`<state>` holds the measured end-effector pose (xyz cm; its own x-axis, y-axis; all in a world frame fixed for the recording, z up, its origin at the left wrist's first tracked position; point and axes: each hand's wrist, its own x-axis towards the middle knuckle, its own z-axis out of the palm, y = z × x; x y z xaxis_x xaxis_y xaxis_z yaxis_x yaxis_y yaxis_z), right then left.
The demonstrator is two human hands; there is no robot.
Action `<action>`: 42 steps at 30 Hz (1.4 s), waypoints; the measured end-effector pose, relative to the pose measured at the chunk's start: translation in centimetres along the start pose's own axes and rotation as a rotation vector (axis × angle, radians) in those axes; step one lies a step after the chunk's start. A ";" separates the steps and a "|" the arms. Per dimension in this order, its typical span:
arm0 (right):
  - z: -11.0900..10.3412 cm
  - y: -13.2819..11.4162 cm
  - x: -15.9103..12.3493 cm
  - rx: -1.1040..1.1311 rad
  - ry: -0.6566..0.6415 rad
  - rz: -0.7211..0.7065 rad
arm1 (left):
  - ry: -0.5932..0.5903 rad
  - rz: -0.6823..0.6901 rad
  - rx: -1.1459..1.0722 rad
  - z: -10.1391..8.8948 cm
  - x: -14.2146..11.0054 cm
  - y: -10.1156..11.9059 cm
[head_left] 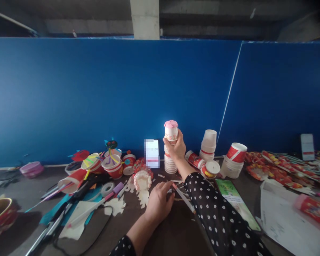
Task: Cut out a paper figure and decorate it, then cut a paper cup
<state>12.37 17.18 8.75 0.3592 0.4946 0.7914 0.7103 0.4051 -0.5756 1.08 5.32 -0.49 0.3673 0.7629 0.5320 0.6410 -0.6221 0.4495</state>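
At the bottom edge, two black sleeves (218, 213) with white dots were seen, both cut off there. One red bowl (1, 222) was cut off by the left edge. Just past the sleeves, one left hand (160, 201) was held low at the dark table (181, 234), with its fingers bent; whether anything was pinched in it could not be told, because the fingertips were partly hidden. One thin stick (184, 198) with an orange-pink end was laid just beside it. One ring of tape (107, 189) was left well to the left.

Farther off, one white paper cup (170, 132) with a pink top (171, 124) was gripped by the right hand (179, 145), fingers wrapped around its side. It was held upright above one tall stack of cups (171, 165), where the join was hidden by the hand, so the cups could not all be counted.

Two phones (156, 151) were propped up near the blue wall (96, 92); one was partly blurred into squares.
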 end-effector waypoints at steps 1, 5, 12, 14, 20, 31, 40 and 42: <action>0.1 0.0 0.0 0.001 0.003 0.005 | 0.005 -0.001 -0.004 0.0 0.0 0.0; 0.3 -0.3 0.3 -0.005 0.020 0.036 | 0.011 0.007 -0.009 0.0 0.1 0.0; -0.1 -0.9 0.5 -0.025 0.004 0.052 | -0.011 -0.004 -0.010 -0.1 0.1 0.0; -0.2 -0.9 0.4 -0.029 -0.004 0.053 | -0.016 -0.010 -0.008 -0.1 0.1 0.1; 0.0 -0.5 0.6 -0.018 -0.022 0.058 | 0.014 0.015 -0.006 -0.1 0.0 0.1; -0.8 -0.9 1.1 0.018 -0.048 0.062 | -0.002 -0.001 -0.016 0.0 -0.2 0.0; -0.4 -1.0 1.7 0.086 -0.008 0.072 | 0.026 0.006 -0.004 -0.1 0.0 0.0; -0.6 -1.1 2.1 0.111 -0.001 0.062 | 0.034 0.010 -0.006 -0.1 0.0 0.0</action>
<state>12.68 17.32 11.22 0.4003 0.5219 0.7532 0.6150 0.4564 -0.6431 1.04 5.25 -0.43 0.3500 0.7504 0.5606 0.6333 -0.6306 0.4487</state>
